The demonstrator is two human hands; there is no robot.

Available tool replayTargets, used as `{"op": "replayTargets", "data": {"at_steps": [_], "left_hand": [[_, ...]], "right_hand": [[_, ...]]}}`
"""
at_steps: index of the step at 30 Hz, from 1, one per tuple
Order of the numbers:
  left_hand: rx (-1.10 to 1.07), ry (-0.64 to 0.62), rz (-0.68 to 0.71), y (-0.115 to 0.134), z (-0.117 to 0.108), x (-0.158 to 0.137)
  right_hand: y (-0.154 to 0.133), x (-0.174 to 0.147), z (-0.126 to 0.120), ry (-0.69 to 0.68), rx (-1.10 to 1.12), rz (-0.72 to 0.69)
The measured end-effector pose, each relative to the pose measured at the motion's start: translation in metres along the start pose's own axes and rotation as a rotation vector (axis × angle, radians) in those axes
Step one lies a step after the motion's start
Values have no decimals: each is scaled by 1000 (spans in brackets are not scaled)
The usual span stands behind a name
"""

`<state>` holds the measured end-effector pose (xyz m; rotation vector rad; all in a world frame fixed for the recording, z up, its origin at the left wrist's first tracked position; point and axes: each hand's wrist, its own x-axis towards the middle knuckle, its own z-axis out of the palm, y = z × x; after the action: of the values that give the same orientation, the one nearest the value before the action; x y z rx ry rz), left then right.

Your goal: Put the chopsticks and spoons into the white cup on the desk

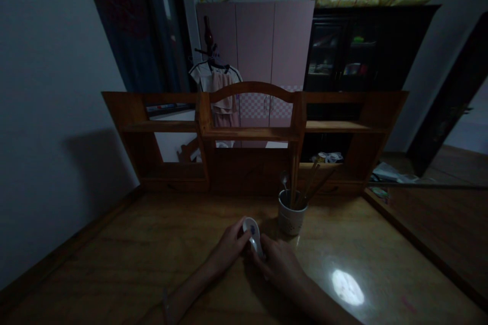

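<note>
A white soup spoon (251, 227) with a blue mark in its bowl is held above the wooden tabletop (183, 244), bowl end pointing away from me. My left hand (231, 241) grips the bowl's left side, its thumb at the near edge. Around the handle, my right hand (280, 262) is closed; part of the handle is hidden by its fingers. Just beyond my right hand stands a white utensil holder (292, 218) with small holes. Chopsticks (310, 183) and a metal spoon (284, 179) stick up from it.
A wooden shelf unit (249, 133) runs along the back of the table. To the left is a wall (57, 127). The table's raised edge (423, 244) is on the right, and bright light reflects off the tabletop near my right forearm.
</note>
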<state>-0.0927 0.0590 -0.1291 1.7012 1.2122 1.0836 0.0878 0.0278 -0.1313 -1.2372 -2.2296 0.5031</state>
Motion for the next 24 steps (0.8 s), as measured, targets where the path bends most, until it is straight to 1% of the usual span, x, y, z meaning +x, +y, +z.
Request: {"op": "replayTargets", "data": {"at_steps": [7,12,18,24], "left_hand": [[-3,-15,58,8,-1,-3],[-4,-25,39,6,-1,-4],[9,-24,52,6,-1,-3],[3,5,15,2,-1,0]], "right_hand": [[-3,1,-3,-27,-20,12],[0,1,0,-18,-14,-6],[0,2,-1,-17,-37,-11],[0,2,0,-1,-40,-9]]}}
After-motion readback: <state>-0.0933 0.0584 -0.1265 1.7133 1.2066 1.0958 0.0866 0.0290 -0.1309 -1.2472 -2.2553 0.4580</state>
